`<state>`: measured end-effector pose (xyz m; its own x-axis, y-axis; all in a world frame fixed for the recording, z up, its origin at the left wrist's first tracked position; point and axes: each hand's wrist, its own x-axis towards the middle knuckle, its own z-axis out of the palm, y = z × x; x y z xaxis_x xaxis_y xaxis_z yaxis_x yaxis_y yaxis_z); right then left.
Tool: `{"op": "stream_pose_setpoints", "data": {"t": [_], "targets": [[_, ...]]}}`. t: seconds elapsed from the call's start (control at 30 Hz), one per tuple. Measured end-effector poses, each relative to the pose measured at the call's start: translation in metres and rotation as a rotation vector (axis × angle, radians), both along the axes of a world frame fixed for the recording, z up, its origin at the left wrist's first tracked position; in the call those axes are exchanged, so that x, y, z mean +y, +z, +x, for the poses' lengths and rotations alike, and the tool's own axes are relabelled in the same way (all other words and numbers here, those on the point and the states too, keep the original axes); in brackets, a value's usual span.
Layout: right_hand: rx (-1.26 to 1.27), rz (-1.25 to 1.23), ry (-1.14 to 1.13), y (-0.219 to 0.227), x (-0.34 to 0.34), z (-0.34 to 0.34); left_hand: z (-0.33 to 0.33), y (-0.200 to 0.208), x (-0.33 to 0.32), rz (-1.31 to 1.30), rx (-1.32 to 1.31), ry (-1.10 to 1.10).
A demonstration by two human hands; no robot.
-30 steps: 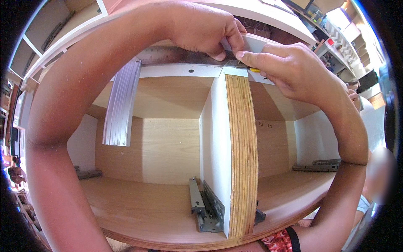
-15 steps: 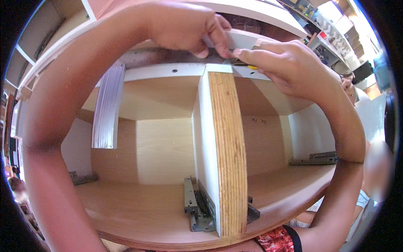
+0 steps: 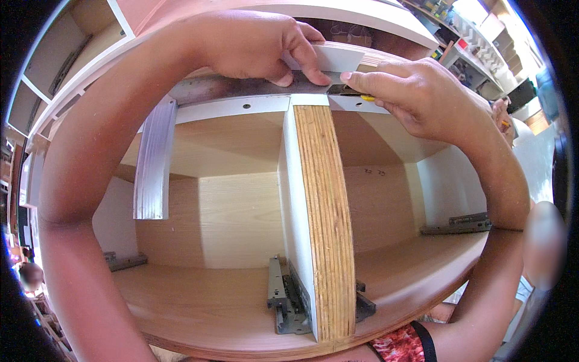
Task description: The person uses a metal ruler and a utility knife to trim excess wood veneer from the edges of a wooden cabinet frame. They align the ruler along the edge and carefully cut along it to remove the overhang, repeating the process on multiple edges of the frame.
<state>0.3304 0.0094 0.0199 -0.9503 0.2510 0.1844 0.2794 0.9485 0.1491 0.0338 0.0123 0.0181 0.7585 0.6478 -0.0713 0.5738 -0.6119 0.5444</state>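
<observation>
Metal strip (image 3: 229, 87): it lies along the far side of the cabinet, just beyond the white edge (image 3: 253, 107), with its right end by the far end of the upright plywood-edged panel (image 3: 325, 223). We judge it thin, light and stiff along its length, hard to break, and smooth enough to slide if pressed at only one spot.

Our left hand (image 3: 259, 48) reaches over from the left, its thumb and forefinger bent and parted, both tips down on the strip; whether its other fingers grip anything behind, we cannot tell. Pressing flat with tips spread suits such a strip; we should keep them back from its right end, where the blade tool is close.

Our right hand (image 3: 416, 93) pinches that slim blade tool with a yellow end (image 3: 367, 98) between thumb and fingers. It looks light and rigid, its dark part probably sharp, so the yellow end seems the place to hold. A ribbed bar (image 3: 154, 169) is nearer, on the left.
</observation>
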Motion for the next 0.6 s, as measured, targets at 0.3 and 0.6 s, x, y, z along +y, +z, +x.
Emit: {"op": "stream_pose_setpoints", "data": {"t": [0.3,0.6], "targets": [[0.063,-0.003,-0.057,0.002,0.006,0.035,0.002,0.008,-0.002,0.065,0.078,0.045],[0.021,-0.016,0.014,0.009,0.002,-0.020,0.000,0.006,0.000,0.089,0.058,0.017]]}}
